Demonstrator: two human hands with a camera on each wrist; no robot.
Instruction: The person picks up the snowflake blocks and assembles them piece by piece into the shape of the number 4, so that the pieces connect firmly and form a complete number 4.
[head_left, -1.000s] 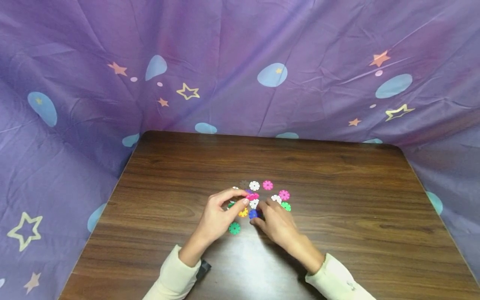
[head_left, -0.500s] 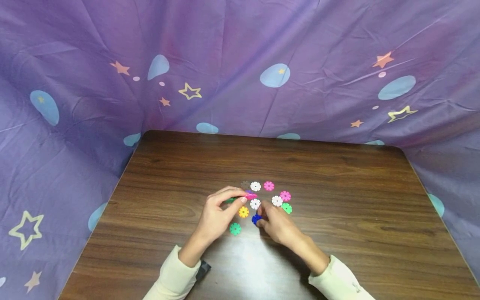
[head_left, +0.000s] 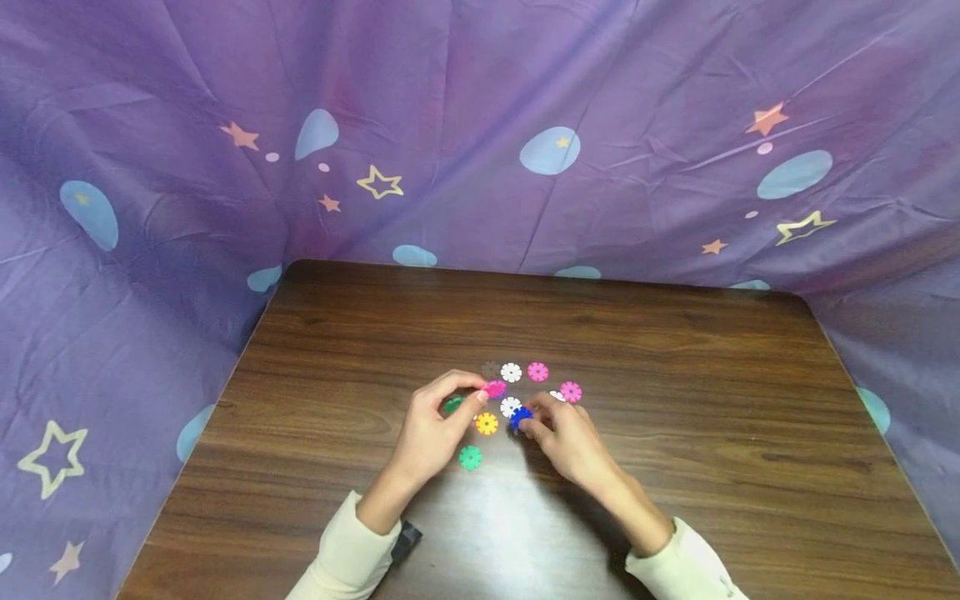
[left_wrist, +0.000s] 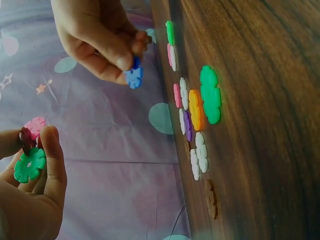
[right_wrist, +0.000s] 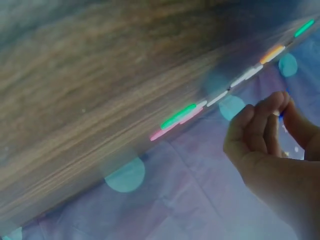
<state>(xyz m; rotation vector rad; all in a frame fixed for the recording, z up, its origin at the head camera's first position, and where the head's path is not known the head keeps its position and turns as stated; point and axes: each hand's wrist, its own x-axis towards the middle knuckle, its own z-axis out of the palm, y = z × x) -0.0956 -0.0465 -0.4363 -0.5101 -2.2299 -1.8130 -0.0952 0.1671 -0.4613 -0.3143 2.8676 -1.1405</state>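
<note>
My left hand [head_left: 433, 427] pinches a pink notched plastic disc [head_left: 495, 389] between thumb and forefinger. A green notched disc [left_wrist: 30, 165] sits against that pink one inside the hand; they look joined, though fingers cover part of the contact. To the right, my right hand [head_left: 573, 446] holds a blue notched disc [head_left: 520, 418] by its edge, raised off the table. In the right wrist view only a sliver of blue shows at the fingertips. Below the hands lie a white disc [head_left: 510, 407] and a yellow-orange disc [head_left: 487, 423].
More notched discs lie flat on the brown wooden table [head_left: 675, 375]: a green one [head_left: 470, 457] nearest me, a pink one [head_left: 537, 372] and a white one [head_left: 511, 372] farther back, and a brown one [left_wrist: 211, 199]. A purple patterned cloth [head_left: 450, 125] hangs behind the table.
My right hand has picked the blue disc up from the table and lifted it toward the left hand. The left hand keeps its grip, turning the pink and green discs slightly.
</note>
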